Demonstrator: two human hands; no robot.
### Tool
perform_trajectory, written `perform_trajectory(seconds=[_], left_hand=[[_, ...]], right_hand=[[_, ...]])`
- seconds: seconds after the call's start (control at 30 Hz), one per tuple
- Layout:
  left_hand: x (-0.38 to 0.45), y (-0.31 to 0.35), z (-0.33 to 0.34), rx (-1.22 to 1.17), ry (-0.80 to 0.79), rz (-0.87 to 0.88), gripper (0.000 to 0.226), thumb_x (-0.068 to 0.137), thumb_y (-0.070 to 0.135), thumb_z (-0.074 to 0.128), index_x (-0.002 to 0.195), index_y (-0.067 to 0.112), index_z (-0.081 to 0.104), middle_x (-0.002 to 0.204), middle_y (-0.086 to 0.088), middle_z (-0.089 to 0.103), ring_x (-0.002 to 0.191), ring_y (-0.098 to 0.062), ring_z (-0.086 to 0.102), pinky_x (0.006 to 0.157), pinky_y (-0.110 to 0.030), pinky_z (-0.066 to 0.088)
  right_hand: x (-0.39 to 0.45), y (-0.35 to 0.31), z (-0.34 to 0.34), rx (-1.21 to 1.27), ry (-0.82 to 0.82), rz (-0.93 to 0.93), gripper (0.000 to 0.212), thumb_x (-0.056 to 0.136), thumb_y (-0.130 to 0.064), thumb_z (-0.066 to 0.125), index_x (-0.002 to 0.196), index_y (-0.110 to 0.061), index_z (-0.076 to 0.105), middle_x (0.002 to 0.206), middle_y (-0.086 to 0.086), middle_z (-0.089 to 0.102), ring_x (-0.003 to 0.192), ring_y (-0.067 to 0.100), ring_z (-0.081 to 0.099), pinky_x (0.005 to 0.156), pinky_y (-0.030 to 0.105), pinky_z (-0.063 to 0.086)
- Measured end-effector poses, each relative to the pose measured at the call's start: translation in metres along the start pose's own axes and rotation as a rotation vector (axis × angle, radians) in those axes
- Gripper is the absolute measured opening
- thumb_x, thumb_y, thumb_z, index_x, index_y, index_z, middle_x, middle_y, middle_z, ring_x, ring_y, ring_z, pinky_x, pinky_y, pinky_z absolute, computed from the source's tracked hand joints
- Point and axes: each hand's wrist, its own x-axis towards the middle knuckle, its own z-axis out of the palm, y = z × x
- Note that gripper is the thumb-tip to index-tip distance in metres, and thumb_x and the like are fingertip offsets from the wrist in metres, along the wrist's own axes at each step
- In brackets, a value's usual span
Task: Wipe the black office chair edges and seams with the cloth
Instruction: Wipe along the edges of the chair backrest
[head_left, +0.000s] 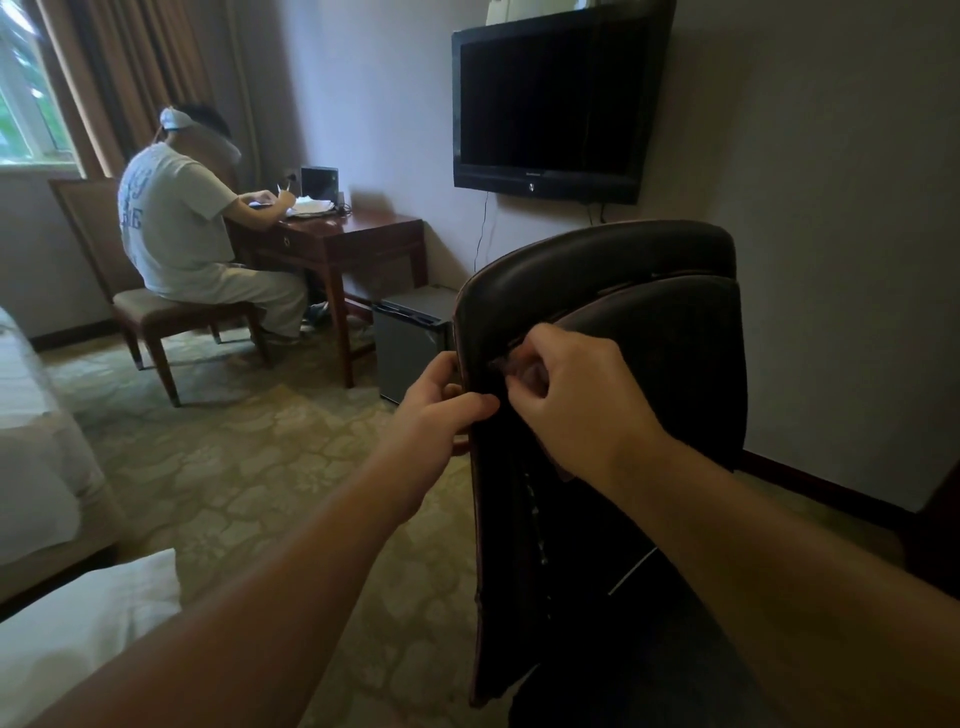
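Your chair back (597, 270) reads as smooth black leather-look upholstery, slight sheen along the top roll (edge piping worn, brownish). TV (550, 98) bezel is glossy black plastic. Bench (358, 234) is polished reddish wood. Floor (249, 467) is matt patterned carpet. Bedding (88, 613) is white cloth.

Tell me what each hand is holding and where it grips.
The left hand grips the black office chair by the left side edge of its backrest. The right hand pinches a small cloth against the backrest seam.
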Motion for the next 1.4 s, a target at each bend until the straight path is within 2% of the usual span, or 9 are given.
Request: perform_trajectory(seconds=[0.2,0.33,0.5,0.63,0.8,1.0,1.07,1.23,1.4], left_hand=[[-0.002,0.001,0.003,-0.001,-0.005,0.002,0.03,0.093,0.007,0.059,0.117,0.025,0.059,0.111,-0.015,0.07,0.097,-0.025,0.071,0.086,-0.042,0.055],[-0.004,0.003,0.001,0.008,-0.009,-0.007,0.036,0.081,0.02,0.065,0.117,0.025,0.059,0.109,-0.014,0.07,0.097,-0.025,0.071,0.087,-0.043,0.056],[-0.002,0.002,0.006,0.005,0.001,-0.009,0.029,0.091,0.008,0.061,0.116,0.024,0.058,0.112,-0.016,0.069,0.095,-0.024,0.072,0.082,-0.039,0.056],[-0.003,0.005,0.002,0.018,-0.003,-0.023,0.042,0.074,0.022,0.064,0.116,0.024,0.059,0.112,-0.014,0.069,0.096,-0.024,0.072,0.084,-0.04,0.055],[0.0,0.002,0.005,0.012,0.009,-0.027,0.033,0.092,0.002,0.059,0.116,0.023,0.058,0.112,-0.017,0.068,0.099,-0.028,0.071,0.086,-0.042,0.056],[-0.003,0.0,0.002,0.004,-0.009,-0.02,0.039,0.082,0.012,0.065,0.119,0.023,0.058,0.11,-0.014,0.069,0.101,-0.027,0.07,0.088,-0.043,0.054],[-0.003,-0.002,0.003,-0.006,-0.007,-0.012,0.035,0.088,0.006,0.062,0.118,0.023,0.059,0.11,-0.014,0.069,0.1,-0.026,0.07,0.087,-0.042,0.053],[0.0,0.0,0.0,0.015,-0.012,-0.007,0.045,0.072,0.021,0.063,0.117,0.023,0.06,0.109,-0.011,0.071,0.099,-0.026,0.071,0.095,-0.051,0.054],[0.002,0.004,0.0,0.069,0.009,0.016,0.043,0.072,0.024,0.061,0.115,0.027,0.06,0.107,-0.002,0.072,0.103,-0.025,0.069,0.099,-0.055,0.051]], right_hand=[[0.004,-0.003,-0.002,-0.017,0.046,-0.012,0.004,0.096,-0.022,0.064,0.099,-0.021,0.061,0.087,-0.01,0.062,0.079,0.004,0.06,0.078,0.016,0.05],[0.0,0.002,-0.002,-0.031,-0.06,0.019,0.003,0.097,-0.022,0.062,0.097,-0.024,0.061,0.085,-0.013,0.061,0.077,0.002,0.059,0.076,0.014,0.048],[0.002,-0.001,-0.001,-0.035,0.048,-0.006,0.003,0.096,-0.023,0.063,0.099,-0.022,0.062,0.087,-0.011,0.061,0.078,0.002,0.059,0.077,0.014,0.048],[-0.002,0.005,-0.004,-0.026,-0.058,0.006,0.003,0.096,-0.022,0.063,0.098,-0.024,0.062,0.085,-0.015,0.058,0.078,-0.001,0.057,0.077,0.012,0.045],[0.005,-0.003,0.0,-0.017,0.098,-0.046,0.008,0.095,-0.023,0.064,0.102,-0.019,0.066,0.09,-0.01,0.063,0.08,0.003,0.059,0.08,0.014,0.049],[0.02,-0.014,-0.018,-0.145,-0.124,-0.061,0.007,0.098,-0.025,0.059,0.101,-0.021,0.064,0.084,-0.011,0.06,0.073,0.003,0.057,0.081,0.016,0.048],[0.021,-0.016,-0.017,-0.149,-0.088,-0.083,0.008,0.099,-0.026,0.058,0.099,-0.021,0.064,0.081,-0.012,0.057,0.07,0.001,0.053,0.081,0.015,0.046],[0.01,-0.009,-0.013,-0.098,-0.098,-0.023,0.006,0.097,-0.025,0.061,0.092,-0.028,0.058,0.076,-0.015,0.054,0.072,0.0,0.055,0.075,0.012,0.045],[0.003,0.001,-0.021,0.017,0.063,0.067,0.012,0.093,-0.026,0.067,0.093,-0.031,0.057,0.079,-0.019,0.057,0.075,-0.003,0.057,0.065,0.004,0.042]])
